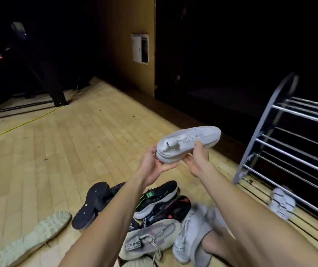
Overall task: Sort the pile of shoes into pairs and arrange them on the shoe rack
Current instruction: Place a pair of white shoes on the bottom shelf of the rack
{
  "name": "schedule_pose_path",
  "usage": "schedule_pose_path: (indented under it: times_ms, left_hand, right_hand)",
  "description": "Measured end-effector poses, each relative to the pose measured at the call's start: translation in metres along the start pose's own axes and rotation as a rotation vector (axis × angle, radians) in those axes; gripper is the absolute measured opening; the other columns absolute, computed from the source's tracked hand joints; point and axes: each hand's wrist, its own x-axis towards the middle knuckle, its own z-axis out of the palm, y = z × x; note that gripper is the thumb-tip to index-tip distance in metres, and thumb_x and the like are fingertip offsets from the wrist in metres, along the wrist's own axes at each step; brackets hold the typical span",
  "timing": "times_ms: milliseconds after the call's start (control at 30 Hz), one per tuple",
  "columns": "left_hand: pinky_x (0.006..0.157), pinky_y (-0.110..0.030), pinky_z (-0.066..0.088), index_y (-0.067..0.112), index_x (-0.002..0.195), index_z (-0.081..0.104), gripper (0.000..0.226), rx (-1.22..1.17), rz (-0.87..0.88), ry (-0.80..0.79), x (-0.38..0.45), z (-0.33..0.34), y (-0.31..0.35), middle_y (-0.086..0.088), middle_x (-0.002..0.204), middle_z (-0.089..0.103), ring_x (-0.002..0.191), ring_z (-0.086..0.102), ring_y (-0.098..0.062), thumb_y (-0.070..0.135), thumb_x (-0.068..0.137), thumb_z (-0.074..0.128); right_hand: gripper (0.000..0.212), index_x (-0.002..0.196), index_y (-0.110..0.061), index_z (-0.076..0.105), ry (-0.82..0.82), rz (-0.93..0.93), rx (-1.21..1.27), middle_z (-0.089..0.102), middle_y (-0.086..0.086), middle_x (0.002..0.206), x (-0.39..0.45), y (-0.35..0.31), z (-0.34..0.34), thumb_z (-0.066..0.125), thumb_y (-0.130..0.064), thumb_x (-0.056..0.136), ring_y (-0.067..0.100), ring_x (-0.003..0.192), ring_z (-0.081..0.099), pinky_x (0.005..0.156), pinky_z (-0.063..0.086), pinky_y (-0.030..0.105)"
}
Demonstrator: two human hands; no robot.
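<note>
Pale wooden plank floor (88, 143), yellow cable (22, 123) across it, white panel (140, 48) on wooden wall (123, 35)

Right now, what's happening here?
A person holds a white sneaker up in both hands, left hand at the heel, right hand under the middle. A pile of shoes lies unsorted on the wooden floor. The metal shoe rack to the right holds one white shoe on its lowest tier; the visible upper bars are bare.
</note>
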Motion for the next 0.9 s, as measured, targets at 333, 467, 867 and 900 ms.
schedule_pose_path:
  times_ms: [333, 467, 867, 900]
  left_hand:
    - [0.069, -0.039, 0.061, 0.028, 0.124, 0.052, 0.044, 0.720, 0.097, -0.129, -0.047, 0.112, -0.035, -0.007, 0.117, 0.067, 0.094, 0.068, -0.023, 0.054, 0.098, 0.027]
    - [0.071, -0.044, 0.057, 0.025, 0.107, 0.054, 0.044, 0.806, 0.108, -0.083, -0.050, 0.138, -0.048, -0.010, 0.106, 0.064, 0.087, 0.064, -0.032, 0.057, 0.099, 0.025]
    - [0.068, -0.043, 0.060, 0.019, 0.118, 0.059, 0.039, 0.830, -0.507, -0.231, 0.012, 0.145, -0.178, -0.005, 0.108, 0.067, 0.093, 0.065, -0.024, 0.048, 0.100, 0.039]
    - [0.067, -0.043, 0.060, 0.019, 0.116, 0.060, 0.039, 0.802, -0.535, -0.222, 0.016, 0.144, -0.192, -0.004, 0.106, 0.068, 0.092, 0.065, -0.023, 0.049, 0.099, 0.041]
  right_hand:
    - [0.042, 0.145, -0.023, 0.035, 0.113, -0.208, -0.154, 0.058, 0.011, 0.134, -0.073, -0.085, -0.078, 0.035, -0.026, 0.103, 0.029, 0.111, 0.063, 0.088, 0.057, 0.047]
    - [0.052, 0.155, -0.029, 0.022, 0.117, -0.220, -0.160, 0.049, 0.010, 0.147, -0.072, -0.091, -0.102, 0.032, -0.025, 0.104, 0.029, 0.122, 0.057, 0.099, 0.051, 0.049]
    - [0.048, 0.148, -0.029, 0.038, 0.098, -0.111, -0.308, 0.058, 0.006, 0.138, -0.026, -0.044, -0.240, 0.035, -0.018, 0.102, 0.027, 0.115, 0.062, 0.088, 0.056, 0.042]
    - [0.048, 0.149, -0.029, 0.037, 0.101, -0.090, -0.301, 0.058, 0.006, 0.137, -0.022, -0.040, -0.252, 0.035, -0.018, 0.102, 0.027, 0.115, 0.062, 0.080, 0.056, 0.037]
